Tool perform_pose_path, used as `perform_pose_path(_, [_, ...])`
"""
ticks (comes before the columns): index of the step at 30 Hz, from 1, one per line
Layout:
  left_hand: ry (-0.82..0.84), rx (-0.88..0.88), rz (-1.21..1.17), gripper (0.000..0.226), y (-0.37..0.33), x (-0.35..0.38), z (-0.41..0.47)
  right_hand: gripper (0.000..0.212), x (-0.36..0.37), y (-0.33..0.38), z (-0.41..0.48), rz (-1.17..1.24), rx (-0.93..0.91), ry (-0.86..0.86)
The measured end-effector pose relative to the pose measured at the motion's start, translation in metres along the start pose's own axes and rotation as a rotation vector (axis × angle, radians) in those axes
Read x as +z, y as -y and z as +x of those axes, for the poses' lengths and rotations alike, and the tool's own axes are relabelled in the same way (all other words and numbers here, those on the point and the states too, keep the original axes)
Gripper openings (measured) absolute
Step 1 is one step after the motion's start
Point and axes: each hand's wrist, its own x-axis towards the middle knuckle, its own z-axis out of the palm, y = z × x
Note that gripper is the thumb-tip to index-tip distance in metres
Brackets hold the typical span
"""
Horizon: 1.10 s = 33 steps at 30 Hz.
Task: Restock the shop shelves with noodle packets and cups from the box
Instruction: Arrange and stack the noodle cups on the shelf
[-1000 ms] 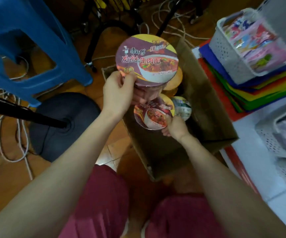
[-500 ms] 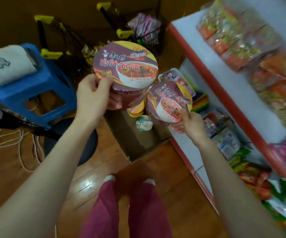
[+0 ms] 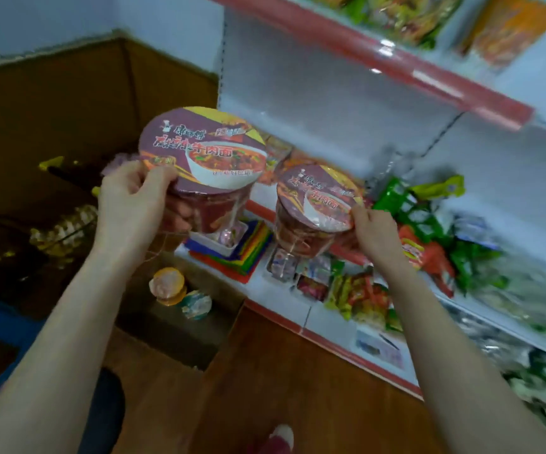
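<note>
Left hand point(image 3: 131, 204) grips noodle cup point(image 3: 203, 149): thumb on lid edge, fingers round wall. Right hand point(image 3: 375, 231) grips second cup point(image 3: 317, 198) likewise. Box point(image 3: 173, 335) below grips, shelf point(image 3: 276, 294) just beyond. Cups likely light, thin-walled, wrap slick: hold under rim, don't squeeze.

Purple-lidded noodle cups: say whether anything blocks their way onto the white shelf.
Nothing visible stands between the left-hand purple-lidded noodle cup, the right-hand cup and the white shelf; orange packets and green packets already sit on it.
</note>
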Motion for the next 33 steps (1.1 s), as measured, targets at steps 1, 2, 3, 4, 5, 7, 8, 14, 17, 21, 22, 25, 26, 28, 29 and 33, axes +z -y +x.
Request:
perform_pose_path(1, [0.049, 0.019, -0.013, 0.018, -0.01, 0.012, -0.004, 0.052, -0.021, -0.006, -0.006, -0.025, 0.02, -0.043])
perform_pose_path(2, [0.091, 0.034, -0.031, 0.019, -0.02, 0.025, -0.009, 0.055, -0.043, -0.011, -0.012, -0.021, 0.034, -0.087])
perform_pose_path(3, [0.133, 0.046, -0.052, 0.019, -0.028, 0.04, -0.014, 0.06, -0.061, -0.02, -0.016, -0.021, 0.06, -0.111])
perform_pose_path(4, [0.178, 0.06, -0.066, 0.021, -0.037, 0.057, -0.02, 0.064, -0.081, -0.032, -0.021, -0.006, 0.074, -0.144])
perform_pose_path(5, [0.222, 0.073, -0.077, 0.023, -0.045, 0.075, -0.027, 0.062, -0.1, -0.043, -0.028, -0.003, 0.107, -0.176])
perform_pose_path(7, [0.314, 0.087, -0.092, 0.025, -0.06, 0.116, -0.043, 0.061, -0.142, -0.068, -0.046, -0.026, 0.16, -0.255])
perform_pose_path(8, [0.357, 0.09, -0.098, 0.025, -0.066, 0.137, -0.052, 0.063, -0.161, -0.087, -0.052, -0.021, 0.172, -0.286])
perform_pose_path(14, [0.593, 0.043, -0.187, 0.026, -0.089, 0.273, -0.138, 0.065, -0.287, -0.188, -0.11, 0.03, 0.242, -0.43])
perform_pose_path(17, [0.701, 0.033, -0.201, 0.025, -0.098, 0.339, -0.187, 0.065, -0.347, -0.239, -0.142, 0.049, 0.283, -0.504])
perform_pose_path(21, [0.801, 0.037, -0.224, 0.025, -0.111, 0.419, -0.251, 0.067, -0.419, -0.304, -0.18, -0.003, 0.383, -0.605])
perform_pose_path(22, [0.822, 0.042, -0.229, 0.026, -0.113, 0.437, -0.265, 0.067, -0.434, -0.321, -0.187, -0.011, 0.413, -0.628])
perform_pose_path(25, [0.9, 0.069, -0.227, 0.027, -0.122, 0.491, -0.303, 0.071, -0.471, -0.367, -0.207, -0.025, 0.491, -0.721])
perform_pose_path(26, [0.925, 0.075, -0.227, 0.026, -0.124, 0.509, -0.315, 0.075, -0.482, -0.382, -0.211, -0.034, 0.495, -0.738])
perform_pose_path(28, [0.966, 0.089, -0.226, 0.026, -0.128, 0.544, -0.337, 0.073, -0.502, -0.41, -0.218, -0.033, 0.518, -0.759])
perform_pose_path(29, [0.984, 0.1, -0.225, 0.026, -0.129, 0.563, -0.346, 0.068, -0.512, -0.424, -0.22, -0.027, 0.536, -0.778])
perform_pose_path(33, [1.043, 0.111, -0.24, 0.023, -0.133, 0.64, -0.377, 0.059, -0.558, -0.478, -0.221, 0.027, 0.582, -0.85])
